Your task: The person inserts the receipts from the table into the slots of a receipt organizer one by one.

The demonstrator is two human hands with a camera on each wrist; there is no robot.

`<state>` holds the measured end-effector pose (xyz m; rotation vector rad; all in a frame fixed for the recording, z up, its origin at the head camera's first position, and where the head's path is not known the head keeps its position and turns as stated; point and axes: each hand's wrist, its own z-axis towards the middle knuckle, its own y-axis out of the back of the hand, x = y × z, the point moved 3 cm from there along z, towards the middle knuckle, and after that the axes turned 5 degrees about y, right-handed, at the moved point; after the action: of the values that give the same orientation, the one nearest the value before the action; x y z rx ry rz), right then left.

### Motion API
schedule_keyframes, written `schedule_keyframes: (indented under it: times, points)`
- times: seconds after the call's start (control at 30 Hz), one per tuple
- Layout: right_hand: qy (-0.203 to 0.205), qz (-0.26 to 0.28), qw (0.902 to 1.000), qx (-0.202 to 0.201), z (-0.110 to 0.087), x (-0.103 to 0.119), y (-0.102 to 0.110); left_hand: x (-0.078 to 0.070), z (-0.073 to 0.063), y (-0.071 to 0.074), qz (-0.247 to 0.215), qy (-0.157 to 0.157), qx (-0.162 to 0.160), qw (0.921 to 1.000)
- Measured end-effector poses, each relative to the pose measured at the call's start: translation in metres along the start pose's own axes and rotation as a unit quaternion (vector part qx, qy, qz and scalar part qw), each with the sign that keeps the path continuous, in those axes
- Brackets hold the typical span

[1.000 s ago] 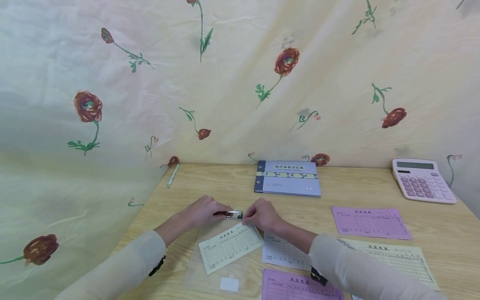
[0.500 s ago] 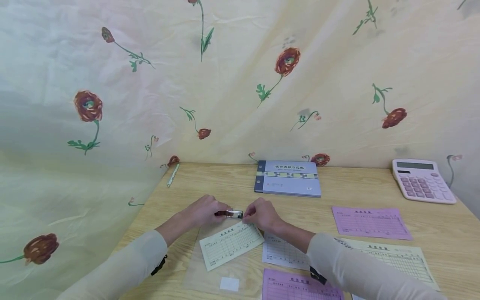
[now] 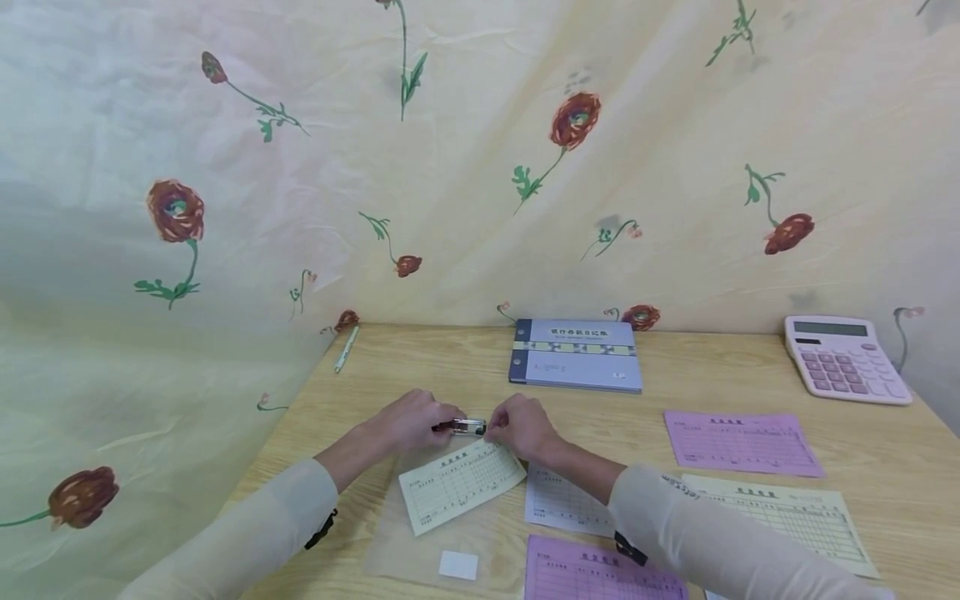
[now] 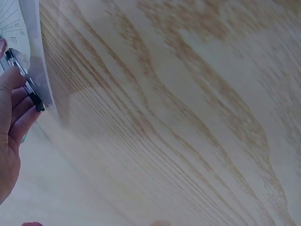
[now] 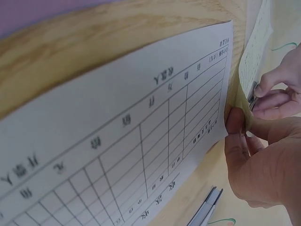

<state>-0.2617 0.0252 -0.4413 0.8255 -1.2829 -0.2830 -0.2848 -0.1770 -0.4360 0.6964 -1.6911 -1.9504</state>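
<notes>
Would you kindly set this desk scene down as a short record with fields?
Left hand: grips a small stapler-like tool
Right hand: pinches a corner of the pale green slip
Beneath that slip: clear plastic sheet with white label
Toward the back, left to right: pen, blue book, pink calculator
Right side: purple slip, another green slip

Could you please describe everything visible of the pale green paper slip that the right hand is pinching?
The pale green rectangular paper slip is printed with a dark heading, small text and a ruled grid. It looks thin and bends near its far right corner, which the right hand pinches. It slants, right end farther than left, over a translucent plastic-looking sheet. A small dark-and-silver tool in the left hand is by its far edge; whether they touch is unclear.
</notes>
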Motion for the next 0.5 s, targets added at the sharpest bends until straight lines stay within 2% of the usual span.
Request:
schedule_keyframes:
  times: [0.17,0.5]
  points:
    - [-0.010,0.007,0.9999,0.003,0.0002,-0.0011,-0.0004,-0.0010,-0.0007,0.0009,0.009,-0.014,-0.010,0.9998]
    - [-0.024,0.021,0.9995,-0.008,-0.0021,-0.0026,0.0012,-0.0020,0.0002,0.0011,0.006,-0.011,-0.010,0.9999]
